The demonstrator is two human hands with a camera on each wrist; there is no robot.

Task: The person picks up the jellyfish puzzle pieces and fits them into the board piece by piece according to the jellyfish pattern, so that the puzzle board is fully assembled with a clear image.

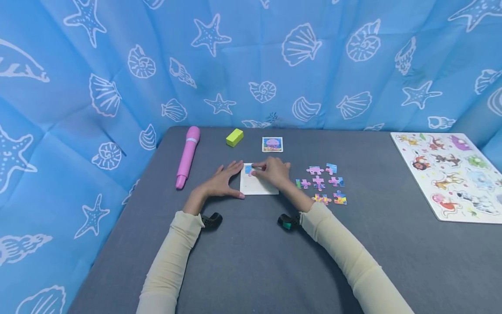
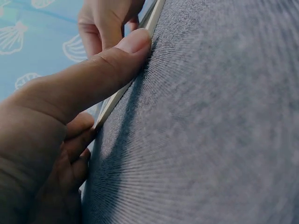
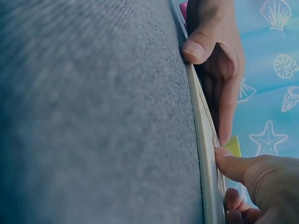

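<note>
A white square puzzle tray lies flat on the grey table. At its left side is my left hand, fingers straight, with the thumb at the near corner and the index fingertip by the far corner. My right hand reaches over the tray from the right. Its thumb and index finger pinch a small blue and pink puzzle piece in the tray's far left corner; the fingers partly cover it. The left wrist view shows the left thumb on the tray's edge. In the right wrist view, the right thumb touches the tray's surface.
Several loose puzzle pieces lie right of the tray. Behind it are a jellyfish picture card and a yellow-green block. A pink marker-shaped stick lies left. An animal board is far right, before a blue curtain.
</note>
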